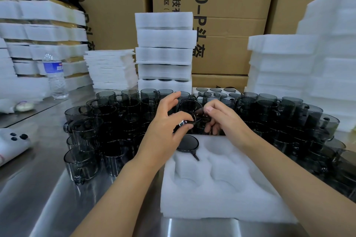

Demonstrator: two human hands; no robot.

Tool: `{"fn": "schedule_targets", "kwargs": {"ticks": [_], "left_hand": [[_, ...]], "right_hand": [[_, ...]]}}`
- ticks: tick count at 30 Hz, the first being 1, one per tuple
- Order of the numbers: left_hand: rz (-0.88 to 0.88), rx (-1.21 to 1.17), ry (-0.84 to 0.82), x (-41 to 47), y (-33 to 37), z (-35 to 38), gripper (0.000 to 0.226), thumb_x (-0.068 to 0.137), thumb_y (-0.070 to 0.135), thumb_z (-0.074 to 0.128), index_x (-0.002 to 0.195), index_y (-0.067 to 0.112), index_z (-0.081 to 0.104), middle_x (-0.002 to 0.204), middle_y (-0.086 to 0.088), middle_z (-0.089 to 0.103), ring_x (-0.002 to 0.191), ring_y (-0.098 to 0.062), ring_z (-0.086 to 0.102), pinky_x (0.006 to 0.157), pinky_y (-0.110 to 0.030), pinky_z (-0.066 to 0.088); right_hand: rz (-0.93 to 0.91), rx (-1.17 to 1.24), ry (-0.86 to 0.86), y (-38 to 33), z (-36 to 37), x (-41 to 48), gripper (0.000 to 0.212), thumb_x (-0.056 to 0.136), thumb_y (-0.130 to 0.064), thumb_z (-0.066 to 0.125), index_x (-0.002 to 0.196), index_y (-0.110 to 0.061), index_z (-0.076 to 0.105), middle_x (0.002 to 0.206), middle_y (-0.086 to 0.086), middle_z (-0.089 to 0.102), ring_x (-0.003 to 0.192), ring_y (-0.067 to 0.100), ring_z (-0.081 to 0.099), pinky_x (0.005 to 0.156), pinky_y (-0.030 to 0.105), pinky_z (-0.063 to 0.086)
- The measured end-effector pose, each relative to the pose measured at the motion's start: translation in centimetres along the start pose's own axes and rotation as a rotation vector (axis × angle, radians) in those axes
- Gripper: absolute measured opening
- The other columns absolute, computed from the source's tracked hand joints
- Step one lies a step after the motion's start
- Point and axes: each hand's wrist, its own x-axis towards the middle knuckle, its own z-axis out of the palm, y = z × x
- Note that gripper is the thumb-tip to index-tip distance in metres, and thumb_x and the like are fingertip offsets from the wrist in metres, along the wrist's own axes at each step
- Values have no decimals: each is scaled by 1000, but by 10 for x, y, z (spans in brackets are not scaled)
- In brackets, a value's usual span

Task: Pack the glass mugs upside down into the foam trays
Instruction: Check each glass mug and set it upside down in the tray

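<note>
Glass mug (190,108) hung over the foam tray (221,198), left hand (165,123) pinching its rim, right hand (223,119) gripping its side; another mug (187,143) sat inverted inside.

Both bare forearms reach in from the near edge of the worktop (38,188) and meet over its middle. The left hand (169,121) pinches a mug (190,108) by the rim, thumb curled in, forefinger lifted. The right hand (221,117) grips the same mug from the other side, thumb on top, fingers curled beneath.
</note>
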Motion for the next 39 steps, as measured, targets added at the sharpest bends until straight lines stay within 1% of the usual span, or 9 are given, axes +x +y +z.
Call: {"fn": "schedule_targets", "kwargs": {"ticks": [3, 7, 10, 15, 21, 25, 30, 33, 39], "left_hand": [[-19, 1, -8, 1, -1, 0, 11, 88, 7, 65, 97, 12, 70, 138, 13, 32, 126, -3, 39, 97, 2, 24], [-20, 59, 5, 0, -2, 0, 14, 90, 9, 64, 101, 15, 71, 138, 13, 38, 120, 12, 34, 94, 5, 22], [-26, 47, 25, -1, -2, -1, 17, 89, 11, 64, 104, 18, 70, 136, 14, 41, 123, 12, 36, 97, 0, 27], [-187, -91, 52, -1, 0, 1, 45, 92, 26, 62, 127, 41, 38, 123, 27, 49, 115, 2, 55, 95, -22, 47], [-365, -307, 22, 4, 1, -2, 35, 92, 24, 61, 118, 44, 49, 119, 15, 58, 85, 8, 65, 86, -17, 51], [-351, -312, -19, 4, 5, -2, 38, 89, 25, 65, 110, 51, 48, 109, 28, 53, 85, 4, 67, 79, -7, 48], [-371, -439, -74, 3, 8, 2, 50, 81, 16, 74, 109, 50, 52, 117, 15, 59, 82, -4, 70, 79, -18, 53], [-365, -500, -168, 2, 9, 3, 58, 77, 5, 76, 113, 44, 52, 117, 10, 62, 88, -6, 69, 82, -19, 53], [-364, -421, -386, 1, 8, 4, 57, 74, 4, 78, 116, 34, 54, 110, 11, 66, 97, 3, 63, 88, -16, 49]], "right_hand": [[-24, 115, 7, -2, -1, 1, 24, 84, -31, 46, 68, -29, 64, 106, -13, 67, 77, 9, 59, 59, 24, 45], [-20, 152, -26, 3, -3, 0, 37, 92, -2, 50, 61, -22, 57, 93, -20, 66, 75, 6, 60, 65, 25, 50], [-29, 148, -14, 2, -3, -2, 35, 91, 3, 51, 63, -17, 58, 101, -15, 67, 77, 10, 61, 71, 23, 52], [-49, 96, 17, -2, -2, -3, 17, 78, -16, 65, 62, -14, 61, 100, -7, 66, 88, 10, 62, 79, 22, 44], [-82, 13, 54, 1, 0, -5, 20, 85, -8, 67, 66, -2, 61, 104, 2, 67, 87, 24, 59, 75, 15, 43], [-64, 35, 92, -2, 1, -6, 25, 79, -13, 74, 74, -15, 50, 76, -3, 62, 69, 9, 56, 65, 17, 46], [-40, 22, 165, -5, 2, -5, 48, 74, -28, 79, 112, -34, 52, 93, 3, 61, 66, 12, 52, 60, 23, 46], [-28, -31, 103, -9, -4, -7, 34, 68, -39, 75, 101, -38, 65, 99, 6, 66, 88, 32, 59, 74, 38, 53], [114, -35, -132, -8, -18, -10, 32, 63, -33, 72, 92, -21, 65, 78, -10, 66, 73, 2, 60, 61, 13, 45]]}}
